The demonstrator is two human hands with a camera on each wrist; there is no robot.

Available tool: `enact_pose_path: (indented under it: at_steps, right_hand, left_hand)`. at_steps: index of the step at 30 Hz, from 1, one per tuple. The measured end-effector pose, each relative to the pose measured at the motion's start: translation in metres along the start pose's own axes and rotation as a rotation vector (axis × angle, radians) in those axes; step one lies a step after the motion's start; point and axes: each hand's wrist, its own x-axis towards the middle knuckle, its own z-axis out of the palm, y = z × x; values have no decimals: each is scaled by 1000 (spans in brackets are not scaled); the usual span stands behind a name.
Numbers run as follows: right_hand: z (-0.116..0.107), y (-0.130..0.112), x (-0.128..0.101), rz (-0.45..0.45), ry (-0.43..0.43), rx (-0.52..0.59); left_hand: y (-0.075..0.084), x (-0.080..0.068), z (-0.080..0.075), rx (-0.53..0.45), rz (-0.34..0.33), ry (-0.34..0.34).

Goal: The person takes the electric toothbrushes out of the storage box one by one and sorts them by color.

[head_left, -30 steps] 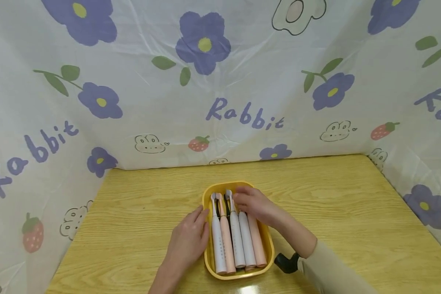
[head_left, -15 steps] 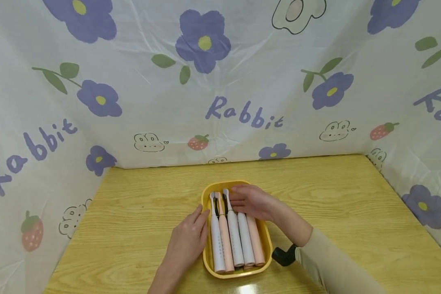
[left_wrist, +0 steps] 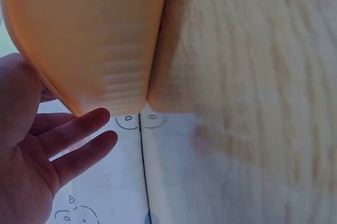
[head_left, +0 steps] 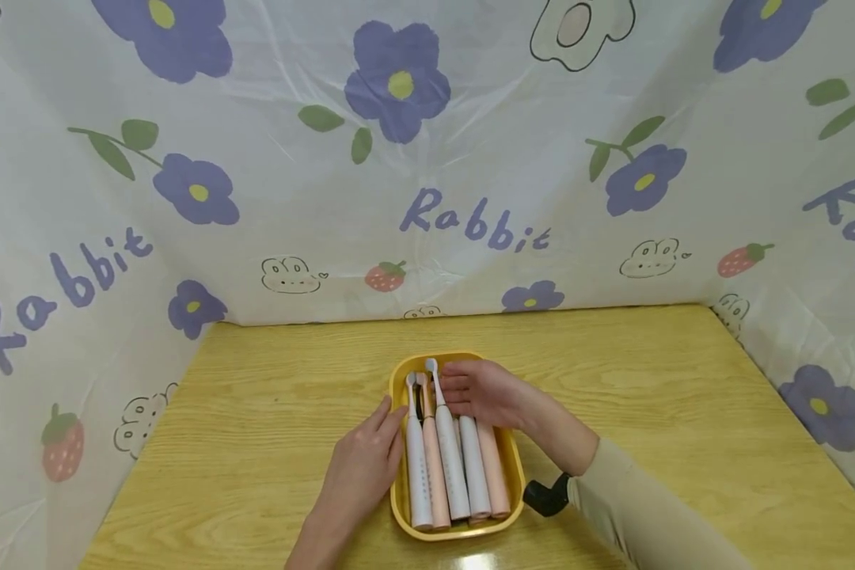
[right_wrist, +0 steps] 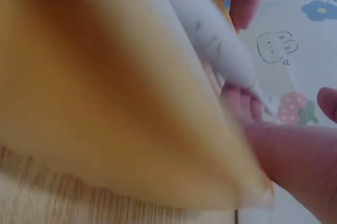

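right hand (head_left: 480, 392) pinching, lifting middle white toothbrush (head_left: 447, 451) | left hand (head_left: 363, 467) flat, steadying yellow tray (head_left: 399, 507) near worktop's front edge | lift head-end first, clear of neighbours

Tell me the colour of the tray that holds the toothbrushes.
Yellow tray; the head view shows it best.

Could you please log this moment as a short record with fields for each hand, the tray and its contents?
left hand: open, fingers against the tray's left side
right hand: on the brush-head end of a white toothbrush
tray: yellow, on the wooden table
contents: five electric toothbrushes side by side, white and pink
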Motion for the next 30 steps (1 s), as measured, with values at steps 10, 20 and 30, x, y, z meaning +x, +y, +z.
enact_pose_path:
  at_steps: [10, 20, 30]
  right_hand:
    - [-10, -1, -16, -48, -169, 17]
    - [-8, 12, -39, -20, -228, 4]
    - [3, 24, -46, -25, -280, -80]
  left_hand:
    - [1, 0, 2, -18, -12, 2]
    - [2, 2, 3, -52, -41, -27]
    - [2, 2, 3, -82, -64, -29]
